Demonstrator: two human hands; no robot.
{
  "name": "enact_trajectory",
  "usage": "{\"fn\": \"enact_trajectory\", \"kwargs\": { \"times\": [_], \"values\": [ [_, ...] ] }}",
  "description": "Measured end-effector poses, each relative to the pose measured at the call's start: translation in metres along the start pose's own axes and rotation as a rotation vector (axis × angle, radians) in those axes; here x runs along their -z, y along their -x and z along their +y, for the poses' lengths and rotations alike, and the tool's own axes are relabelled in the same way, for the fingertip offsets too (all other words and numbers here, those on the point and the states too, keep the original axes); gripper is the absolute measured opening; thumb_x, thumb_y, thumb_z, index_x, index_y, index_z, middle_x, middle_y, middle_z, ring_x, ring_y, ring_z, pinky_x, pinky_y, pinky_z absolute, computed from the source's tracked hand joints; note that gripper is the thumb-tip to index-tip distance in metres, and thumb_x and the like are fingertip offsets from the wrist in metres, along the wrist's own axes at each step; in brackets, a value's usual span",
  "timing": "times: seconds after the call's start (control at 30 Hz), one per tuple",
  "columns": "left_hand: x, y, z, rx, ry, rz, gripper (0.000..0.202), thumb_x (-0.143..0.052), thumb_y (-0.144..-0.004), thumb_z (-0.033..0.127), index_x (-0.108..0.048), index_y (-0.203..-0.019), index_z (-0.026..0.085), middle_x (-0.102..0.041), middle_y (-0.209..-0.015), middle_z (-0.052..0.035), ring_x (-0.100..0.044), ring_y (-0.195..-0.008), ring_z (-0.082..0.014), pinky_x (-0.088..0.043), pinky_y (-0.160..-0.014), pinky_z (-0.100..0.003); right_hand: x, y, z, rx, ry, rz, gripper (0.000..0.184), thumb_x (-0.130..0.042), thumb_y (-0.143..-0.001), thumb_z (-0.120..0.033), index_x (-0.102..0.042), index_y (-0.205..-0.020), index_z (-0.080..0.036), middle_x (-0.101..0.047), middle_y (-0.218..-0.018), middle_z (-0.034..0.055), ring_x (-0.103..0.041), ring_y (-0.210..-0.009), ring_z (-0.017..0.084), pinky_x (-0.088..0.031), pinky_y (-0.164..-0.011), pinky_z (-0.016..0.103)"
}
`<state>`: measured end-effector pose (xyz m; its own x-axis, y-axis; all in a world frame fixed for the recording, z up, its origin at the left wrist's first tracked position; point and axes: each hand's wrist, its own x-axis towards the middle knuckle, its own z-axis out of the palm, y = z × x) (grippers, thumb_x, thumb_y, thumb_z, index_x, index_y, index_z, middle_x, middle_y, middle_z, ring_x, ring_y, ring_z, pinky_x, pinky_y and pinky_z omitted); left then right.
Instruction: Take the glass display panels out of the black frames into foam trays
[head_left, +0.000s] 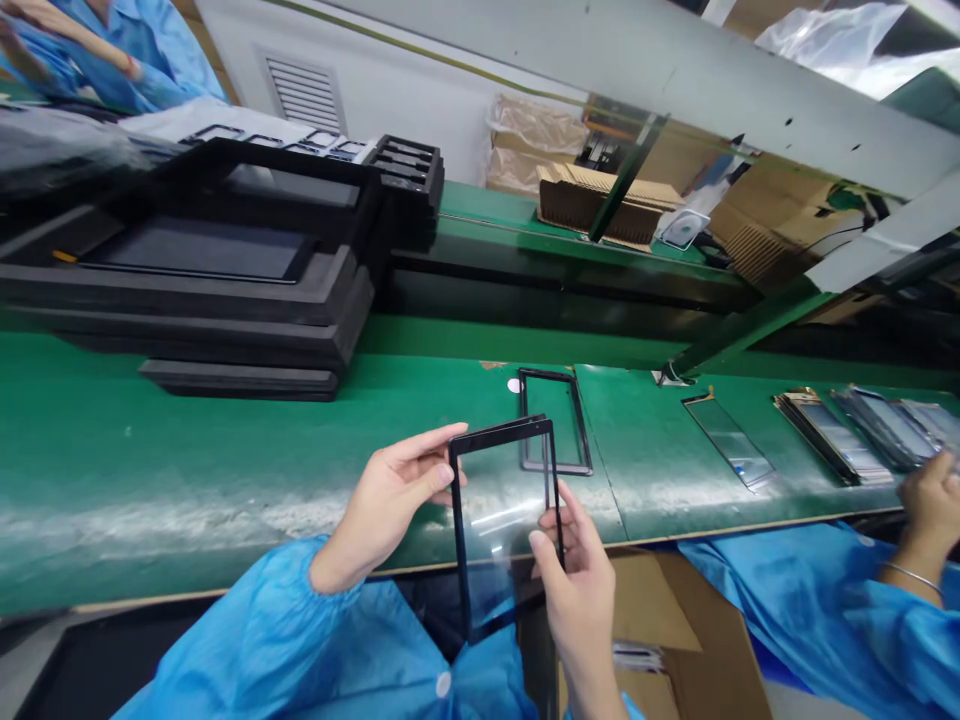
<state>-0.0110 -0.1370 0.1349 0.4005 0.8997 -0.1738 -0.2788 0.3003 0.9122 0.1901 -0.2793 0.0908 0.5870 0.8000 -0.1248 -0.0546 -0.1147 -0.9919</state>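
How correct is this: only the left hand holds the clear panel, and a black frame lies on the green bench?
"Only" is wrong: the head view shows the left hand and right hand both holding the clear panel. A black frame lies on the green bench.

Workbench (pixel 150 440), green-topped, marked by pale streaks toward the front edge; white wall (pixel 442 90) behind, into which a vent (pixel 304 92) (rectangular, slatted) is set; pale beam (pixel 675 80), dark-specked, mounted above.

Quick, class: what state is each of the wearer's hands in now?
Left hand: holding the black-framed panel by its left edge.
Right hand: holding that panel by its right edge.
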Motion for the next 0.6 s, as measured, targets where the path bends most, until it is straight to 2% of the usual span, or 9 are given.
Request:
{"fn": "enact_trajectory", "kwargs": {
  "times": [0.2, 0.4, 0.6],
  "values": [
    [0.001, 0.000, 0.001, -0.002, -0.010, -0.024, 0.049, -0.089, -0.084, 0.036, -0.080, -0.131, 0.027, -0.078, -0.090, -0.0067, -0.075, -0.082, -0.0210, -0.067, -0.065, -0.027, -0.001, -0.001, -0.007, 0.000, 0.007, -0.024, 0.066, -0.081, -0.090, -0.039, -0.061, -0.152, -0.026, -0.070, -0.098, 0.0033, -0.066, -0.079, 0.017, -0.056, -0.060, 0.024],
    [-0.004, 0.001, 0.003, 0.026, -0.008, 0.005, 0.055, -0.091, -0.082, 0.040, -0.078, -0.133, 0.027, -0.083, -0.108, -0.0110, -0.079, -0.097, -0.0278, -0.068, -0.064, -0.028, -0.007, 0.000, -0.010, 0.002, 0.013, -0.005, 0.065, -0.082, -0.087, -0.040, -0.066, -0.147, -0.023, -0.069, -0.096, 0.0036, -0.066, -0.077, 0.017, -0.056, -0.059, 0.025],
    [-0.004, 0.001, 0.000, 0.044, -0.010, 0.021, 0.057, -0.091, -0.082, 0.041, -0.077, -0.136, 0.025, -0.085, -0.100, -0.0105, -0.081, -0.096, -0.0287, -0.069, -0.065, -0.028, -0.013, 0.004, -0.010, 0.001, 0.019, 0.052, 0.064, -0.083, -0.086, -0.045, -0.067, -0.145, -0.023, -0.070, -0.095, 0.0036, -0.067, -0.078, 0.018, -0.058, -0.065, 0.028]
  ]
}}
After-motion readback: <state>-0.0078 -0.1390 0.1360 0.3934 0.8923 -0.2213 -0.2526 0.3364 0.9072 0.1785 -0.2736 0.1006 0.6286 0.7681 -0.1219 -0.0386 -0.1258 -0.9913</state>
